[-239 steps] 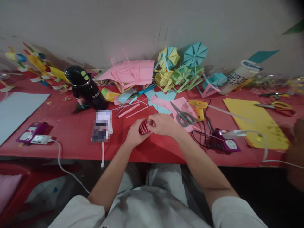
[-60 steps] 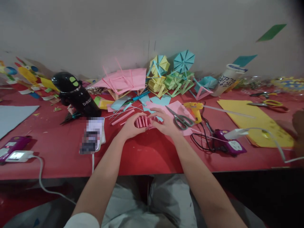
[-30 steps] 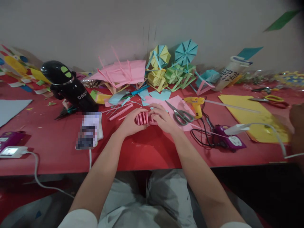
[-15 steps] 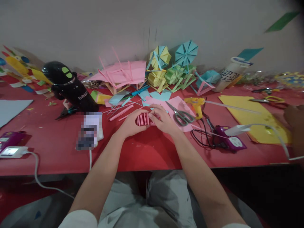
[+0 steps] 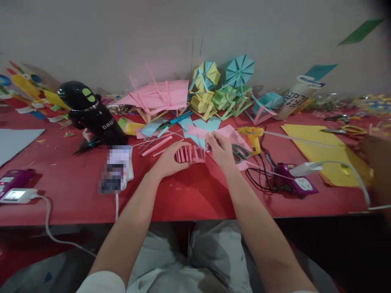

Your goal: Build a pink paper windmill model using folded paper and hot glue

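Observation:
My left hand [image 5: 172,159] is closed round a pink pleated paper piece [image 5: 192,154], its folds standing side by side above the red table. Just to the right, my right hand [image 5: 219,147] is raised apart from the folds, thumb and fingers pinched together. Whatever lies between those fingertips is too small to make out. Behind the hands are pink paper sheets [image 5: 229,133] and blue scraps [image 5: 210,122]. Grey-handled scissors [image 5: 240,153] lie beside my right wrist, their blades mostly hidden by the hand. Left of my left hand rest rolled pink paper strips [image 5: 157,145].
A yellow glue gun [image 5: 253,136] and a purple power strip [image 5: 295,179] with cables lie right. At left stand a black bottle [image 5: 94,116] and a phone [image 5: 116,169]. Folded paper umbrellas [image 5: 240,70] line the wall. Another person's hand [image 5: 374,152] is at far right.
My right hand has come off the pleated paper and moved up and right, uncovering more folds and covering the scissor blades. My left hand keeps its hold.

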Tool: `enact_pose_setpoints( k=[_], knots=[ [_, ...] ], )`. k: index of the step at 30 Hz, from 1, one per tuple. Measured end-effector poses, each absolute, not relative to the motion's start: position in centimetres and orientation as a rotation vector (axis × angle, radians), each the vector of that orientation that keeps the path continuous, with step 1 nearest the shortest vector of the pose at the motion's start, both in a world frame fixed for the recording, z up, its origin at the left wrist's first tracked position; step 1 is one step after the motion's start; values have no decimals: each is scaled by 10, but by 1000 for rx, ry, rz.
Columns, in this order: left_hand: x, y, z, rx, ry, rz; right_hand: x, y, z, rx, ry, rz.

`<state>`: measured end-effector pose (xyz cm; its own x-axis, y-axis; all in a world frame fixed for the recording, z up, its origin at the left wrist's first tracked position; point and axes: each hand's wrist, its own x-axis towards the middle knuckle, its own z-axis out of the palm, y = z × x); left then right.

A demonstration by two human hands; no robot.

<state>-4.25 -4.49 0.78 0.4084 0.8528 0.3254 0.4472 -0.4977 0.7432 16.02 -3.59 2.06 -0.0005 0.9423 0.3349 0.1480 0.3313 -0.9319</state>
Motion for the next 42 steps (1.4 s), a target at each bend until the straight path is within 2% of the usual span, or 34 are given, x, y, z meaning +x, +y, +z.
enact_pose_setpoints(
  k=[9, 14, 18, 26, 42],
  knots=[
    [-43, -47, 11, 2133, 1139, 947, 165, -25, 8, -1122, -1385, 887],
    [-43, -47, 11, 2145, 1149, 936, 168, -25, 8, -1315, -1357, 678],
    [-43, -47, 10, 2132, 1150, 940, 167, -29, 11, -1231, -1462, 564],
    [-41, -46, 7, 2111, 1108, 975, 158, -42, 11, -1153, -1835, 603],
    [-40, -46, 8, 2135, 1105, 984, 158, -42, 10, -1202, -1887, 437]
  ],
)
